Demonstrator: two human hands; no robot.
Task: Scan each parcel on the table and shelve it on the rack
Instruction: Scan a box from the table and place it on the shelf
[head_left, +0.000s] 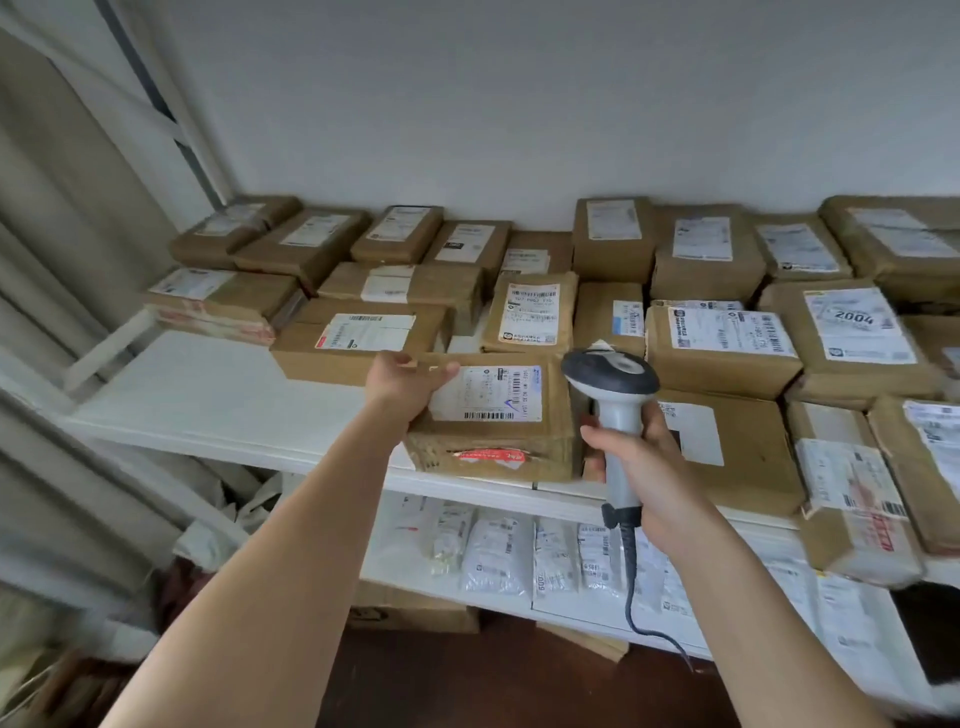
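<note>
With the left hand (402, 376) gripping the parcel (493, 415) at the shelf's (208, 395) front edge, the right hand (641, 457), clasping the scanner (613, 405), should presumably aim at the barcode label (488, 395).

Parcel depot: labelled cartons (717, 348) crowd white rack (218, 395), mailers (498, 556) below.

Bare white shelf surface (208, 395) at left front offers hand access; taped brown cardboard parcels (722, 348) crowd centre, right and rear.

Beige curtain (57, 249) at left, white wall (519, 104) behind, dark reddish floor (493, 686) below.
</note>
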